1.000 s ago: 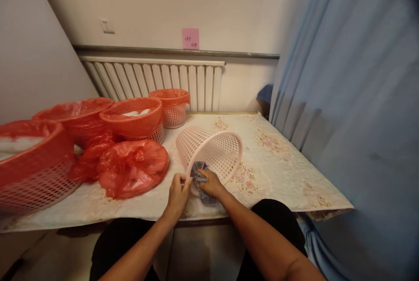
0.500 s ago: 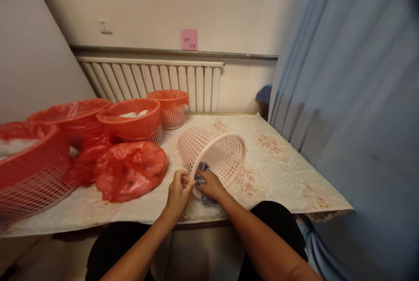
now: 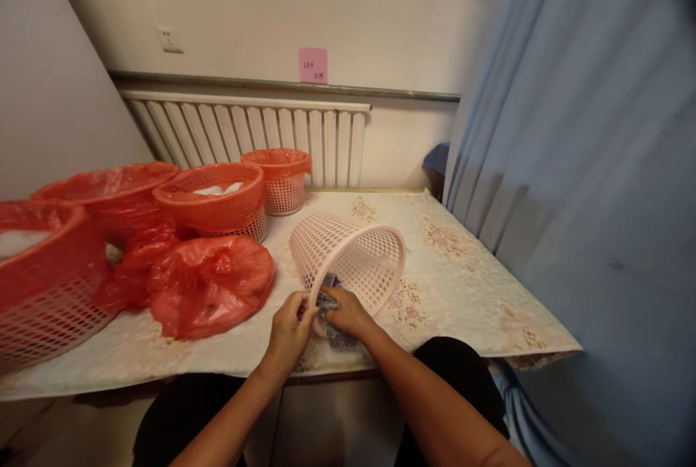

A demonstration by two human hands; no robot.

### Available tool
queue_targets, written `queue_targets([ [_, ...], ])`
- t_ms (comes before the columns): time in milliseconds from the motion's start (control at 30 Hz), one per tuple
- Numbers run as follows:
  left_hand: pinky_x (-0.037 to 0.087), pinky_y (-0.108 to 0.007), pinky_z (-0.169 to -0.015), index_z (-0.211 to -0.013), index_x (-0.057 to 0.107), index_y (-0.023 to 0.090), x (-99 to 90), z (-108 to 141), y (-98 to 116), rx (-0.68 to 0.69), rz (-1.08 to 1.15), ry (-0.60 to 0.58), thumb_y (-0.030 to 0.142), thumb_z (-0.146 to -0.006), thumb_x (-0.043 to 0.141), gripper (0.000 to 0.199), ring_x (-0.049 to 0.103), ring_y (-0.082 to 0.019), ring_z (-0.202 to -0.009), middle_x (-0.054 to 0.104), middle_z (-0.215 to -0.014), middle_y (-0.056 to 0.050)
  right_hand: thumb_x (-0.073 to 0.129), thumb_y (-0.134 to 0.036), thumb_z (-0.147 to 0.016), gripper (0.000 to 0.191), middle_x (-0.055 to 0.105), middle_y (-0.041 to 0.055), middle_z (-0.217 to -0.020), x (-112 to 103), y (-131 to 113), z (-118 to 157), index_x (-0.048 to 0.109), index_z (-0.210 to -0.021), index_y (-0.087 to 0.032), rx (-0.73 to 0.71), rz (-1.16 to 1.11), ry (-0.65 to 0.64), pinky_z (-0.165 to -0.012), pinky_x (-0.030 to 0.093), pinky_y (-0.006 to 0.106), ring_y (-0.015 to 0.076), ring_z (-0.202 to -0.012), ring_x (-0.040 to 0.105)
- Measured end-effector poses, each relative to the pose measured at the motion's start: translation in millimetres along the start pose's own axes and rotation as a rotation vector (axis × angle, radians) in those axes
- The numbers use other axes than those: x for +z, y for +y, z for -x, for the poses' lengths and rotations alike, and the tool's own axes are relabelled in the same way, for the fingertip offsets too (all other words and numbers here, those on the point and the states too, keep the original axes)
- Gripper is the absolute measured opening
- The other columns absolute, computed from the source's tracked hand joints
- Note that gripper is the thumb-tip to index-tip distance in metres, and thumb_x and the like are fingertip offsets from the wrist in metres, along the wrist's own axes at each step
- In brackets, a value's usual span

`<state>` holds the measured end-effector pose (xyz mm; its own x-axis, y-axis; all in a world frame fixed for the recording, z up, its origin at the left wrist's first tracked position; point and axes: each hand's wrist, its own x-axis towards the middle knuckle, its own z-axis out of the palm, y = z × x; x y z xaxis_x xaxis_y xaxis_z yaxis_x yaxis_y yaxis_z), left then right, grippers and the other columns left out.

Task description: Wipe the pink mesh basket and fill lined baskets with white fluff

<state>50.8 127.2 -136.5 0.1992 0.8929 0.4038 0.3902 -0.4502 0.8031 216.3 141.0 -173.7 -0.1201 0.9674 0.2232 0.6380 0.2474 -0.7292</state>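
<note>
A pale pink perforated wastebasket lies on its side on the table, its mouth turned toward me and to the right. My left hand pinches the near left part of its rim from outside. Just inside that rim, my right hand is closed on a grey speckled cloth, pressing it against the inner wall. Part of the cloth hangs below the fingers.
Left of the wastebasket lies a crumpled red plastic bag. Several baskets lined with red bags, such as the far one, stand at the left. A flowered tablecloth covers the table; a blue curtain hangs at the right.
The view has shifted slightly, moving the wastebasket and other things a little left in the picture. Both hands keep their hold at the rim, the cloth hanging slightly differently.
</note>
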Motion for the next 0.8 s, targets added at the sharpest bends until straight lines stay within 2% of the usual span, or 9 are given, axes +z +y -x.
queue_targets([
  [100,0.048,-0.028,-0.064,-0.098,0.054,0.021,4.0,6.3,0.1,-0.059,0.043,0.061,0.036,-0.078,0.057,0.025,0.058,-0.016,-0.066,0.058,-0.076,0.002,0.057,-0.01,-0.069,0.061,0.068,0.0006,-0.12,-1.9,-3.9,0.6,0.061,-0.127,-0.027,0.015,-0.047,0.007,-0.101,0.045,0.035,0.0212,-0.11,0.062],
  [167,0.047,-0.028,-0.06,-0.087,0.051,0.021,10.1,14.8,-8.2,-0.125,0.033,0.053,0.038,-0.075,0.06,0.022,0.057,-0.016,-0.061,0.056,-0.07,0.004,0.057,-0.01,-0.069,0.061,0.067,0.0017,-0.123,-2.7,-8.1,2.0,0.06,-0.128,-0.025,0.038,-0.097,0.015,-0.102,0.045,0.035,0.0213,-0.112,0.061],
  [267,0.045,-0.027,-0.058,-0.073,0.049,0.022,15.0,22.9,-19.7,-0.131,0.008,-0.047,0.04,-0.076,0.057,0.02,0.054,-0.016,-0.058,0.052,-0.062,0.004,0.057,-0.01,-0.069,0.062,0.065,0.006,-0.126,-2.2,-12.7,4.9,0.059,-0.13,-0.019,0.027,-0.118,0.002,-0.104,0.043,0.033,0.0214,-0.115,0.06],
  [367,0.042,-0.026,-0.058,-0.07,0.05,0.021,9.0,16.7,-17.7,-0.068,-0.019,-0.074,0.038,-0.08,0.054,0.021,0.051,-0.015,-0.058,0.051,-0.06,0.004,0.058,-0.013,-0.071,0.06,0.065,0.0065,-0.124,0.4,-11.5,7.2,0.058,-0.131,-0.02,-0.02,-0.025,-0.01,-0.104,0.043,0.035,0.0224,-0.114,0.059],
  [467,0.039,-0.025,-0.057,-0.067,0.048,0.021,-1.3,2.0,-7.4,-0.014,-0.056,0.013,0.04,-0.082,0.054,0.024,0.048,-0.014,-0.057,0.047,-0.059,0.005,0.059,-0.015,-0.072,0.061,0.066,0.0083,-0.121,3.3,-5.6,7.8,0.057,-0.132,-0.021,-0.034,0.086,-0.022,-0.1,0.045,0.037,0.0243,-0.112,0.06],
  [567,0.044,-0.027,-0.062,-0.085,0.052,0.021,-3.8,-4.2,-4.9,-0.035,-0.011,0.058,0.038,-0.079,0.055,0.018,0.054,-0.016,-0.063,0.055,-0.07,0.003,0.059,-0.015,-0.071,0.062,0.066,0.0095,-0.121,4.6,-0.4,6.1,0.057,-0.133,-0.02,-0.002,0.149,-0.038,-0.099,0.045,0.037,0.0253,-0.111,0.06],
  [633,0.046,-0.028,-0.063,-0.091,0.05,0.021,0.4,0.4,-10.6,-0.101,-0.015,0.037,0.035,-0.075,0.057,0.022,0.058,-0.017,-0.065,0.058,-0.075,0.002,0.059,-0.015,-0.07,0.063,0.066,0.0086,-0.123,3.9,0.1,4.3,0.057,-0.132,-0.021,0.029,0.128,-0.039,-0.101,0.045,0.037,0.025,-0.113,0.06],
  [700,0.045,-0.028,-0.061,-0.085,0.048,0.021,6.2,8.7,-18.3,-0.161,-0.046,-0.015,0.032,-0.073,0.057,0.018,0.057,-0.018,-0.063,0.057,-0.071,0.002,0.06,-0.014,-0.069,0.062,0.065,0.0083,-0.126,2.2,-2.2,3.0,0.059,-0.131,-0.02,0.051,0.068,-0.03,-0.103,0.043,0.036,0.0244,-0.116,0.06],
  [800,0.043,-0.028,-0.06,-0.077,0.049,0.022,10.7,16.9,-23.4,-0.155,-0.041,-0.091,0.031,-0.074,0.054,0.011,0.055,-0.017,-0.061,0.055,-0.066,0.003,0.059,-0.013,-0.068,0.061,0.065,0.0055,-0.127,-0.3,-8.0,3.4,0.06,-0.128,-0.021,0.042,-0.039,-0.013,-0.105,0.043,0.035,0.0225,-0.116,0.06],
])
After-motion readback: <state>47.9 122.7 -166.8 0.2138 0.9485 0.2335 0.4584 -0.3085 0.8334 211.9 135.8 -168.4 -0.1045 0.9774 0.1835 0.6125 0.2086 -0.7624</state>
